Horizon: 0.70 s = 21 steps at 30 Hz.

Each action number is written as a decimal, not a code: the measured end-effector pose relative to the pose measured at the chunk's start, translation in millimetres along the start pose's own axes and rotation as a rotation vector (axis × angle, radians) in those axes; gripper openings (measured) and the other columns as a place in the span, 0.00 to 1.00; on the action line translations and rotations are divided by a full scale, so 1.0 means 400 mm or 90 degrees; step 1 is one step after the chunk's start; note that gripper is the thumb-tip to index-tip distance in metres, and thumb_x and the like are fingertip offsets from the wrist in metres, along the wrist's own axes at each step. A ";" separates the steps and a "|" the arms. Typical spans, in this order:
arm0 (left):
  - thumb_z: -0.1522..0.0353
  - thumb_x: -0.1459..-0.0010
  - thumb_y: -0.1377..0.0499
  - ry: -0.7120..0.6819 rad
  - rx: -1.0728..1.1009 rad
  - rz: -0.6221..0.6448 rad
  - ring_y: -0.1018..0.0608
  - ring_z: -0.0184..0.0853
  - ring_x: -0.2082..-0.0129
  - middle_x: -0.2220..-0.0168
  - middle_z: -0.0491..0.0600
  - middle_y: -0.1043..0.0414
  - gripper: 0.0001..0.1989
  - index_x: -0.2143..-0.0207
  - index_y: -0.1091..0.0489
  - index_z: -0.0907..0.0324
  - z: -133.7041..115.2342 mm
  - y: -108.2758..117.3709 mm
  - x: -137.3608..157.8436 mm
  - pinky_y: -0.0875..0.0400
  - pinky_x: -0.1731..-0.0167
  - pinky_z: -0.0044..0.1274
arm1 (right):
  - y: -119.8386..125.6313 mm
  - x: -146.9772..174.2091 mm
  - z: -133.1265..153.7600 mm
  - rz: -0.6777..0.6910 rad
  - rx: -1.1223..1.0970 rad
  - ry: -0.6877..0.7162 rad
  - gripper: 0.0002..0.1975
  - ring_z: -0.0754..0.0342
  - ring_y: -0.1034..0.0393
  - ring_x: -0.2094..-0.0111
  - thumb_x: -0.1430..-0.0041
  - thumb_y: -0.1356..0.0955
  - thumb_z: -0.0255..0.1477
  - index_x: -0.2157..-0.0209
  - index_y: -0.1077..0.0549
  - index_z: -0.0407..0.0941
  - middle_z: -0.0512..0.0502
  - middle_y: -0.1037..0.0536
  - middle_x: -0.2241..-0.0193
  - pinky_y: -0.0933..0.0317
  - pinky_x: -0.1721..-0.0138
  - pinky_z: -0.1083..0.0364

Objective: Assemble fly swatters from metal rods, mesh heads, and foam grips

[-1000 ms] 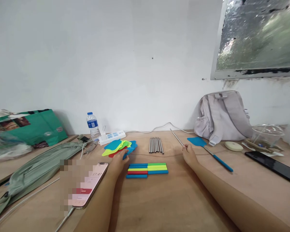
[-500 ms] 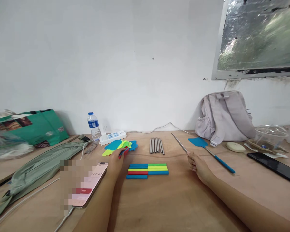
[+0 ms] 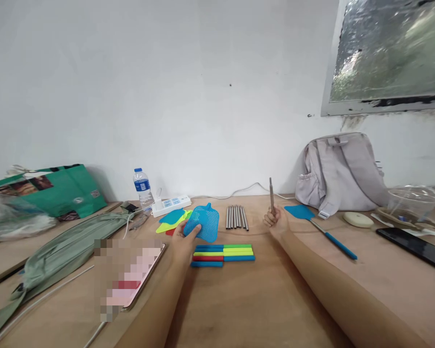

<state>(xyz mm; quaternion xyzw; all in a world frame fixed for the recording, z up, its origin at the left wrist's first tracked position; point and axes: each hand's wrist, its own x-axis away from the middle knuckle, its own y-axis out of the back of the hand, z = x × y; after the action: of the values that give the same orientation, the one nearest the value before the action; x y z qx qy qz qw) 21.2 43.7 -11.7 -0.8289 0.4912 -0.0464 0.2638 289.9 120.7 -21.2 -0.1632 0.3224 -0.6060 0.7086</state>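
Observation:
My left hand (image 3: 182,244) is closed on a blue perforated fly swatter head (image 3: 207,223), its narrow neck pointing away from me. Beside it lies a pile of swatter heads: blue (image 3: 171,216), yellow (image 3: 165,226) and a partly covered red one (image 3: 170,232). A thin metal rod (image 3: 271,194) stands nearly upright in my right hand (image 3: 277,222), whose fingers wrap its lower end. Between the hands rest several metal rods (image 3: 236,218) side by side. Nearer me are rows of blue, green, yellow and red handle tubes (image 3: 223,253). To the right lies an assembled blue fly swatter (image 3: 326,232).
On the left are a phone (image 3: 145,275) with a cable, a grey-green bag (image 3: 76,241), a green bag (image 3: 70,191), a water bottle (image 3: 142,188) and a power strip (image 3: 171,205). A backpack (image 3: 342,174), white case (image 3: 358,219), black phone (image 3: 413,247) and plastic bowl (image 3: 415,200) are at right.
My left hand has lifted a blue swatter head off the pile and brought it right. My right hand has turned the rod from slanting left to nearly upright and moved slightly left.

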 end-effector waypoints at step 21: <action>0.68 0.57 0.36 0.177 0.053 0.098 0.24 0.34 0.66 0.65 0.47 0.25 0.16 0.63 0.33 0.58 -0.054 -0.035 0.065 0.29 0.63 0.25 | -0.020 0.181 -0.015 0.090 0.325 -0.099 0.18 0.65 0.63 0.87 0.59 0.31 0.42 0.82 0.41 0.45 0.62 0.53 0.90 0.68 0.84 0.60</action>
<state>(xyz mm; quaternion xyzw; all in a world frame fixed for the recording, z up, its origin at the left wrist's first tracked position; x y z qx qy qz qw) 38.1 18.8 8.9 -0.7628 0.5824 -0.1611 0.2304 284.3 50.3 -39.4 -0.0024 0.1140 -0.6022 0.7901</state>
